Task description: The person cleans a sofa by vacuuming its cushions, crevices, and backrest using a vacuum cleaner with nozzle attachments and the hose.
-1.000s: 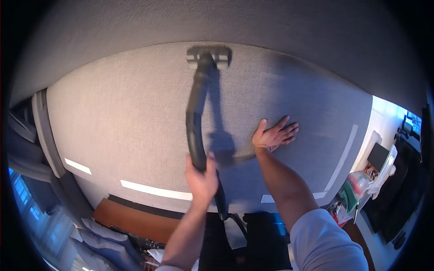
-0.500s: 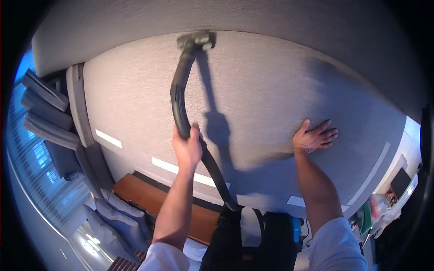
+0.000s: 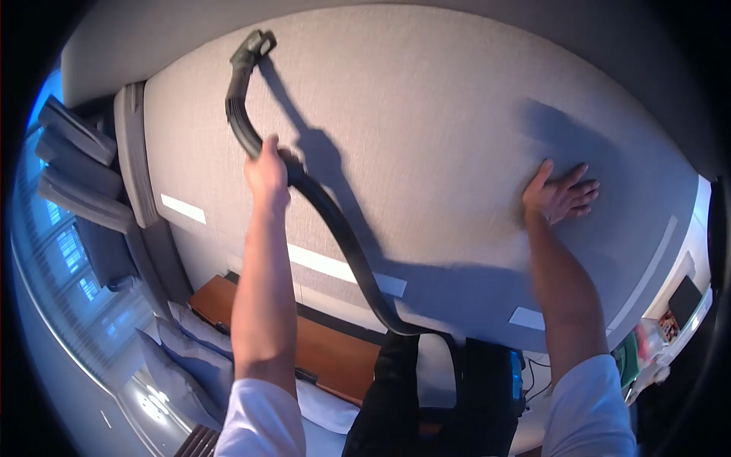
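Observation:
My left hand (image 3: 268, 174) is wrapped round the dark handle of a vacuum hose (image 3: 335, 225). The vacuum nozzle (image 3: 253, 47) is at the upper left of a wide grey fabric surface (image 3: 426, 137), tilted, close to its far edge; whether it touches the fabric I cannot tell. From the handle the hose curves down to the dark shape between my arms. My right hand (image 3: 561, 196) lies on the fabric at the right, fingers spread, holding nothing. White strips (image 3: 327, 266) run along the near part of the fabric.
Grey cushions (image 3: 84, 202) stand at the left by a window with blinds. Below the fabric's near edge is a brown wooden surface (image 3: 335, 354), with more cushions (image 3: 183, 358) beside it. Bags and small items (image 3: 647, 343) lie at the lower right. A grey padded back (image 3: 647, 68) borders the far side.
My left hand has carried the hose handle and nozzle leftward and away from me, and the nozzle has turned. The view has shifted. My right hand stays spread on the fabric.

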A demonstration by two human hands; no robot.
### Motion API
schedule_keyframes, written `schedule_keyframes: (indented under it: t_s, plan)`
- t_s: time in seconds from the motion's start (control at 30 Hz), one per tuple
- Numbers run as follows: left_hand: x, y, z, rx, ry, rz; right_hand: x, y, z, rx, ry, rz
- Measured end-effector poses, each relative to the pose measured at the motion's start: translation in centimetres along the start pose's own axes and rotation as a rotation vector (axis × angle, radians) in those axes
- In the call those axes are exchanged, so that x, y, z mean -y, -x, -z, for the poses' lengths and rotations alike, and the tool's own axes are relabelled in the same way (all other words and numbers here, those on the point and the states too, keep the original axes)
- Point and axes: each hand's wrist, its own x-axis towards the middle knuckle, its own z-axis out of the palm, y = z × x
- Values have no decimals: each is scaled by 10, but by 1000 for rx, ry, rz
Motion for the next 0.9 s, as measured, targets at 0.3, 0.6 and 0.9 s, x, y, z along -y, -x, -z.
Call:
schedule_keyframes:
  t_s: [0.3,0.6,0.9]
  plan:
    - [127,210,52,146,-334,-196,-3,-5,35,60,16,86]
    - [190,426,35,596,-706,-770,-48,63,230,1118,-1193,-894]
    - [113,512,28,1140,195,571,-139,-1,230,742,-2201,-1048]
